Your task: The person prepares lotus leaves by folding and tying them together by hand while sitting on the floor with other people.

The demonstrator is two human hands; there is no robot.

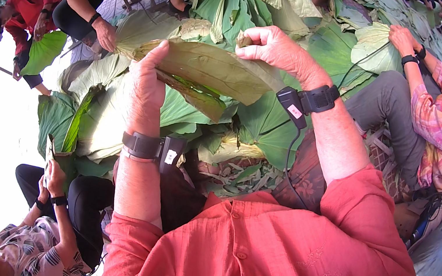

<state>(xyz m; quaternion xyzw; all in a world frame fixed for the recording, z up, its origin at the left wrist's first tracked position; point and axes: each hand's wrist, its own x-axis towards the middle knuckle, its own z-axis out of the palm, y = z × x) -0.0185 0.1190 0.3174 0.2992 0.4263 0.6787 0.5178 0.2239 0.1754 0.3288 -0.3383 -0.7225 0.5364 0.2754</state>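
A folded, drying lotus leaf [211,67] stretches across the view in front of me. My left hand [147,80] grips its gathered left end, the thumb lying over the top. Below the main fold hangs a browned, partly green flap [197,98]. My right hand [269,51] is raised over the leaf's right part, thumb and fingertips pinching a small piece of dry leaf [245,40]. Whether that piece is still joined to the folded leaf cannot be made out. Under both hands spreads a heap of large green lotus leaves [270,122].
Co-workers sit around the heap. At upper left a person's hand [105,33] reaches close to my leaf. On the right a person in a patterned shirt holds a pale leaf [376,48]. Leaf scraps [240,177] lie near my lap. A cable [292,150] hangs from my right wrist device.
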